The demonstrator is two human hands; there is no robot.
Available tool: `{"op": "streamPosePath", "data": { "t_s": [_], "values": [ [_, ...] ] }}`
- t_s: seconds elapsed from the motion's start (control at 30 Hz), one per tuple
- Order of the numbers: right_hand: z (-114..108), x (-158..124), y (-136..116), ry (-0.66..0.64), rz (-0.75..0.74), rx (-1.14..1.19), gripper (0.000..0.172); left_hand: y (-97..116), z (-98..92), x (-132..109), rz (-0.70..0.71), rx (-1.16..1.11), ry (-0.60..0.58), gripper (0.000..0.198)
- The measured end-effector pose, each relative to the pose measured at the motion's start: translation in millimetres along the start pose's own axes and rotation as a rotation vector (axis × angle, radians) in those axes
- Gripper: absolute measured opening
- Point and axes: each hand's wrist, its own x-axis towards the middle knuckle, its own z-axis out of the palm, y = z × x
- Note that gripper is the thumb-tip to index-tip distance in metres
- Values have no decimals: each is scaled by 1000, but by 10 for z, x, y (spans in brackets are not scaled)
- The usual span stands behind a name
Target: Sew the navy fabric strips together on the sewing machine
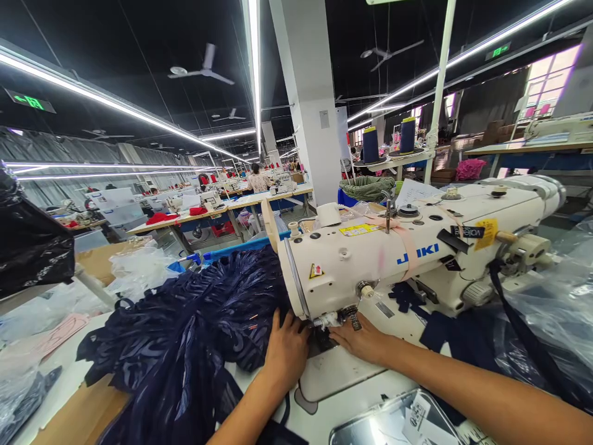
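Under the head of a white sewing machine [361, 262] marked JUKI, a small part of navy fabric [320, 339] lies at the needle area. My left hand [288, 347] is just left of the needle, its fingers bent over the navy fabric and closed on it. From the right, my right hand [364, 340] reaches in below the head, its fingers together on the fabric's edge. The fingertips of both hands are partly hidden by the machine and the dark cloth. A large heap of navy garment pieces [185, 334] with a glossy pattern spreads left of my left hand.
A metal tray [389, 423] with white labels sits at the front edge. Clear plastic bags [551, 303] and navy scraps [454, 330] lie at the right. A black plastic bag [32, 241] hangs at the left. Dark thread cones [370, 146] stand behind the machine.
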Motion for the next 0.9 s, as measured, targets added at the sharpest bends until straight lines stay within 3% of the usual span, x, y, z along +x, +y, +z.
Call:
{"op": "streamPosePath", "data": {
  "t_s": [0.17, 0.33, 0.63, 0.77, 0.9],
  "values": [
    [15, 19, -42, 31, 33, -3, 25, -2, 19, 42, 8, 13, -18, 24],
    [48, 18, -67, 175, 11, -102, 24, 4, 17, 73, 7, -4, -39, 26],
    [26, 9, -75, 82, 12, -122, 29, 37, 32, 115, -8, -49, -48, 24],
    [7, -8, -15, -47, -16, -36, 35, 92, -145, -35, -26, -62, -64, 19],
    [-85, 17, 77, -198, -105, 90, 39, -84, -486, -417, -47, -77, 76, 19]
  ]
}}
